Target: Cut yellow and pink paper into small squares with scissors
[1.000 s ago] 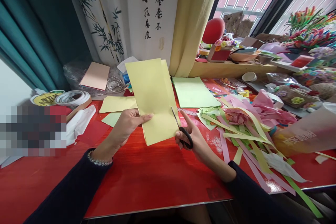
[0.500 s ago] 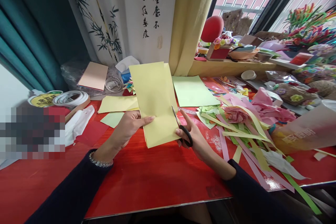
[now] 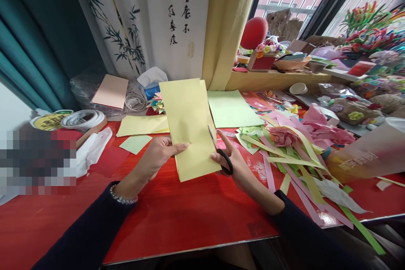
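Observation:
A folded sheet of yellow paper is held up over the red table, its layers showing along the right edge. My left hand pinches its left edge, thumb on the front face and fingers behind. On the other side, my right hand grips black-handled scissors, with the index finger stretched out past them. The scissors' blade lies over the right part of the paper, pointing up and left. My right thumb presses on the paper's lower right edge.
Green paper and more yellow paper lie behind. To the right spreads a heap of cut paper strips beside a lying plastic cup. A white tape roll sits at left. Craft items crowd the windowsill.
The yellow paper and my left hand have shifted slightly right and down. My right hand stays nearly in place, still holding the scissors.

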Demonstrator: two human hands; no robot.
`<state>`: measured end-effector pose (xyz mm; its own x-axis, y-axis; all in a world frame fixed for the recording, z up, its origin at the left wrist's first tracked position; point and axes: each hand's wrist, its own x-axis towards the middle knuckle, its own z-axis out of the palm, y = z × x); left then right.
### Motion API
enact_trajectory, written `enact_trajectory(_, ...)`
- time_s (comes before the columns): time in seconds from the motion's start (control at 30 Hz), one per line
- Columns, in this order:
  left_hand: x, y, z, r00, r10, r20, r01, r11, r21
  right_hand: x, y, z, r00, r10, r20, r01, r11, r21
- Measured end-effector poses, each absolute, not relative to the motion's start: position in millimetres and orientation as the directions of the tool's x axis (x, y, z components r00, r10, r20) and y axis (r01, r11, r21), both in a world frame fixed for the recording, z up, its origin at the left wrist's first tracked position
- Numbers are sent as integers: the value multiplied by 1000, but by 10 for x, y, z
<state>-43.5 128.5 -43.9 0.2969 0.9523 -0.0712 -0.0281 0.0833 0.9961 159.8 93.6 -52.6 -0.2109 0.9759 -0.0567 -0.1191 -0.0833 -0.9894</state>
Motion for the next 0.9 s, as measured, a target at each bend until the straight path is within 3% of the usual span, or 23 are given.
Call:
enact_trajectory(0.53,-392,1261,-484,338,939,-60,-24,73,997,1603,935,-471,-163,986,-40,-24,-45,-999)
enact_trajectory(0.9,-346,1232,-508,324,942,-84,6,86,996,1618,945,-478,-157,987,-21,-123,-41,-992)
